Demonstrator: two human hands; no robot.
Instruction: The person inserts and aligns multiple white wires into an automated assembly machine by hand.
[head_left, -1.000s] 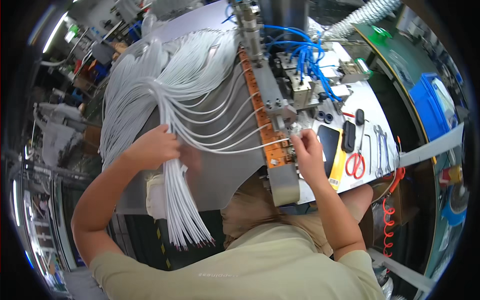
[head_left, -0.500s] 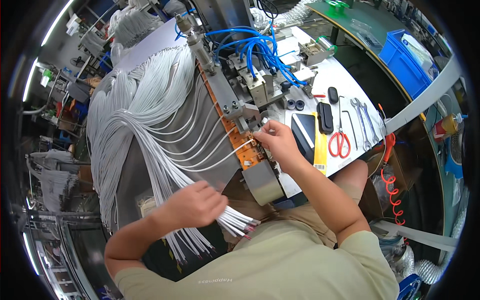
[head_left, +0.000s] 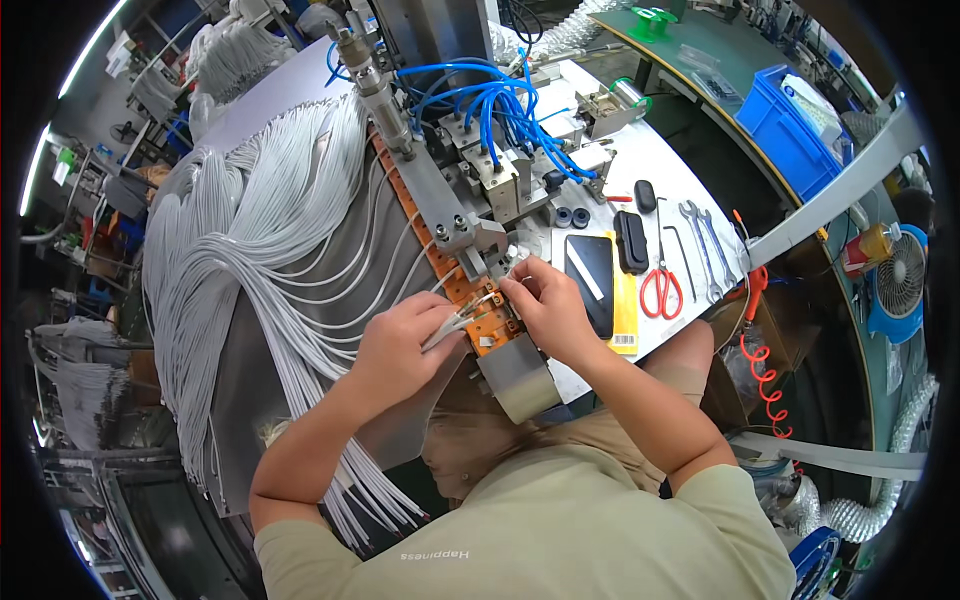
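Left hand (head_left: 402,342) closed on slim, round white cable ends (head_left: 458,323); ends at near end of long orange strip (head_left: 492,328), by white bench's (head_left: 675,150) left edge; right hand (head_left: 548,308) pinched at strip's right side, contents cannot tell; probably best keeping ends parallel, guiding gently, fingertips clear of angular grey metal block (head_left: 487,243).
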